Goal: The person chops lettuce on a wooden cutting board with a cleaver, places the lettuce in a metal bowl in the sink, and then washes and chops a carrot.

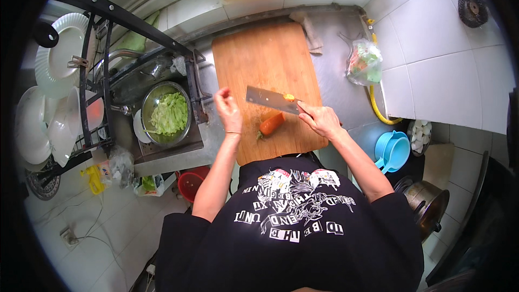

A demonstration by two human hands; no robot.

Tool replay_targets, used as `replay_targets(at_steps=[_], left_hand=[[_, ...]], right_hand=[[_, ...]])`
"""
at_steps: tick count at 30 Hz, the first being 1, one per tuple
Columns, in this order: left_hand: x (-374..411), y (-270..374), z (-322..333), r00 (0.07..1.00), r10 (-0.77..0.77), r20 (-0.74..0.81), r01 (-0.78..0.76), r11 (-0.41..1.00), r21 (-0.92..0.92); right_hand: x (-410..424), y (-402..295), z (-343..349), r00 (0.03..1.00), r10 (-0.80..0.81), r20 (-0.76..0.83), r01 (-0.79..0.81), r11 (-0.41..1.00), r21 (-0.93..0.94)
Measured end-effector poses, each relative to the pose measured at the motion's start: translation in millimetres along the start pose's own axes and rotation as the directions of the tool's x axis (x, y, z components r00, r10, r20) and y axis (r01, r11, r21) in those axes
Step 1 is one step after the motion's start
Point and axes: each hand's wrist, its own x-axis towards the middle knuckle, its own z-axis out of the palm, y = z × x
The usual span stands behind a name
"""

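Observation:
My right hand (324,121) grips a Chinese cleaver (267,98) by its handle, the broad blade pointing left over the wooden cutting board (263,56). A small yellow-orange piece (289,97), which looks like carrot, sits on the flat of the blade. Just below the blade lies a cut carrot (271,124) on the board, its stem end towards the lower left. Raised near the board's left edge is my left hand (229,113), its fingers loosely bent and nothing visible in them. Small wet bits are scattered around the blade.
At left, a metal bowl of shredded lettuce (169,113) stands in the sink (190,144), beside a black dish rack (152,57). A cloth (310,34) touches the board's upper right corner. Further right are a plastic bag of vegetables (365,63), blue plastic scoops (393,150) and a pot (425,202).

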Motion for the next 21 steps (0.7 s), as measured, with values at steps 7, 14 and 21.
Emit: replay_targets(at_steps=[7, 14, 21], left_hand=[[14.1, 45.6, 36.1, 0.506, 0.139, 0.851, -0.517, 0.839, 0.170], [7.3, 25.3, 48.7, 0.499, -0.168, 0.850, -0.507, 0.739, 0.443], [-2.1, -23.0, 49.8, 0.688, -0.116, 0.716, -0.481, 0.666, 0.570]], right_hand=[[13.9, -0.9, 7.1, 0.946, -0.322, 0.047, 0.316, 0.877, -0.362], [19.2, -21.7, -1.5, 0.914, -0.392, 0.107, 0.401, 0.825, -0.400], [22.9, -23.7, 4.6, 0.904, -0.336, 0.263, 0.421, 0.802, -0.423]])
